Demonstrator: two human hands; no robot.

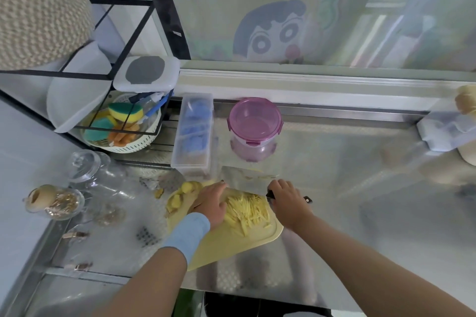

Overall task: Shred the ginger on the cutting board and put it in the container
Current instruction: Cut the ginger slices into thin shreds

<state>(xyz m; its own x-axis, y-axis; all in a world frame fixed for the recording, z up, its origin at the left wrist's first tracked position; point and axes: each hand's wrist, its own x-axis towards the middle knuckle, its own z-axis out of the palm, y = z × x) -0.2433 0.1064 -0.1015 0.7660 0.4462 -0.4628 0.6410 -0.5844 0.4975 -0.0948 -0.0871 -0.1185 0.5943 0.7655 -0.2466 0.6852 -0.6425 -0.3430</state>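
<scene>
Nearest, a counter (334,226) of embossed stainless steel fills the lower scene, its near edge bare metal. On it lies a pale yellow cutting board (231,244), set at an angle. A heap of ginger shreds (247,211) sits on the board's far right part. The left hand (212,203), with a light blue band at the wrist, lies palm down at the left edge of the shreds, fingers fairly straight and reaching to the blade. The right hand (286,194) has its fingers curled round the black handle of a cleaver (244,180), whose broad blade stands on the far side of the heap. Unshredded ginger slices (189,186) rest on the board's far left corner. Farther back stand a round container (253,123) with a purple lid, closed, and a clear oblong box (193,134) to its left. Beyond them rises a frosted window (273,33) bearing a cartoon face.
</scene>
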